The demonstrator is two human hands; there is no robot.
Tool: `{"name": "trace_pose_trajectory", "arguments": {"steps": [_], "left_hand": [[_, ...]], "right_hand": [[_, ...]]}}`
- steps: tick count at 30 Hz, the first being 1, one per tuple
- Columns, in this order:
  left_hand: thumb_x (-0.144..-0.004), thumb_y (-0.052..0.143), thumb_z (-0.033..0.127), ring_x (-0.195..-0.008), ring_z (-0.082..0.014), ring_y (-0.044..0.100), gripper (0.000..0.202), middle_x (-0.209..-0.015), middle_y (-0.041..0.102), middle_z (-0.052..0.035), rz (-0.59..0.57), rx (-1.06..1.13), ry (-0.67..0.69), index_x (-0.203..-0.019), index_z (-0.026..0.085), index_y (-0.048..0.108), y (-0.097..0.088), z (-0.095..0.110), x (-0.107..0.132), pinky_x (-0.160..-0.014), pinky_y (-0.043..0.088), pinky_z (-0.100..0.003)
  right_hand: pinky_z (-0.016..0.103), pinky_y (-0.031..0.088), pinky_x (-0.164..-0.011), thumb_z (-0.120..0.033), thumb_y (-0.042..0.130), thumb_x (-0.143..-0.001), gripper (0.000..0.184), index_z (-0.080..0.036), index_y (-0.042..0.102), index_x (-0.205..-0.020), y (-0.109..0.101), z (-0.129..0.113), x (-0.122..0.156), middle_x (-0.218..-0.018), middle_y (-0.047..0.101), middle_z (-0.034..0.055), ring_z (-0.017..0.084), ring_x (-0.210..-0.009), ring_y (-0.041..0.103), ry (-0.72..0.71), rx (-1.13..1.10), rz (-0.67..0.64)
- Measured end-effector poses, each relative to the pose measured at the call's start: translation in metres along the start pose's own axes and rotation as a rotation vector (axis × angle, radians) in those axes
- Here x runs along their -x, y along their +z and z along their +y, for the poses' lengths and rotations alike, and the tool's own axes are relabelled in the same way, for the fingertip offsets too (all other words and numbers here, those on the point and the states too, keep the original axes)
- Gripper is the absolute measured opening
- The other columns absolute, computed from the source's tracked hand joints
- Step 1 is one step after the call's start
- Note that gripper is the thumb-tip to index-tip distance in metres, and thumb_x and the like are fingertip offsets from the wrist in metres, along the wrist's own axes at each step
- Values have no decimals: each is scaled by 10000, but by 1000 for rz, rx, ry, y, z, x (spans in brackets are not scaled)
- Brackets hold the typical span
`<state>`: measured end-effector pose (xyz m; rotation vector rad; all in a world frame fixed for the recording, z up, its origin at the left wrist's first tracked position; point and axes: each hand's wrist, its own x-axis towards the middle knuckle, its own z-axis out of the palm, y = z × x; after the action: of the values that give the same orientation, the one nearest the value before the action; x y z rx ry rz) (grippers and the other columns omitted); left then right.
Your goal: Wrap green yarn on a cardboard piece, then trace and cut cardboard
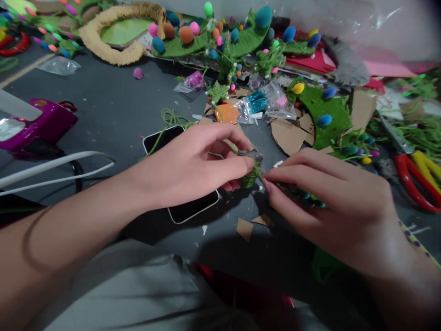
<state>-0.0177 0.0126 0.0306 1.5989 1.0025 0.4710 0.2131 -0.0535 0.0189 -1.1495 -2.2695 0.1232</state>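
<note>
Left hand (193, 168) and right hand (334, 202) both pinched on green yarn piece (252, 174) above phone (193, 210); best keep yarn taut, grip steady.

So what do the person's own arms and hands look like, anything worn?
Left hand and right hand are ungloved, with no rings visible. No sleeves cover either forearm. A thin dark line, perhaps an elastic band, curves across the left forearm.

Yarn piece (253, 174) between phone (188, 210) and scissors (409, 180)
</note>
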Motion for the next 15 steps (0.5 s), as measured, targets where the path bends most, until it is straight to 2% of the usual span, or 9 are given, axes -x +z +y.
{"name": "trace_pose_trajectory", "arguments": {"steps": [3, 10, 15], "left_hand": [[-978, 731, 384, -713, -145, 739, 173, -834, 762, 4, 3, -28, 12, -1079, 249, 695, 0, -2, 0, -646, 593, -252], [-995, 698, 278, -672, -122, 738, 70, -793, 758, 20, -8, -28, 17, -1035, 236, 659, 2, 0, -2, -640, 601, -228], [-997, 695, 261, -671, -127, 750, 57, -802, 761, 15, -2, -34, 24, -1016, 236, 648, 1, -1, -1, -651, 615, -235]], "right_hand": [[309, 513, -686, -147, 673, -1001, 87, -203, 697, -939, 1, -2, 0, -909, 714, 43, 155, -757, 668, -5, 0, -8], [309, 539, -707, -174, 675, -1022, 52, -191, 720, -1003, 1, -1, 1, -962, 747, 51, 167, -798, 704, -16, -25, -45], [282, 569, -716, -178, 688, -1022, 75, -224, 734, -1060, 2, -1, 4, -1010, 778, 50, 169, -826, 735, 9, -7, -7]]}}
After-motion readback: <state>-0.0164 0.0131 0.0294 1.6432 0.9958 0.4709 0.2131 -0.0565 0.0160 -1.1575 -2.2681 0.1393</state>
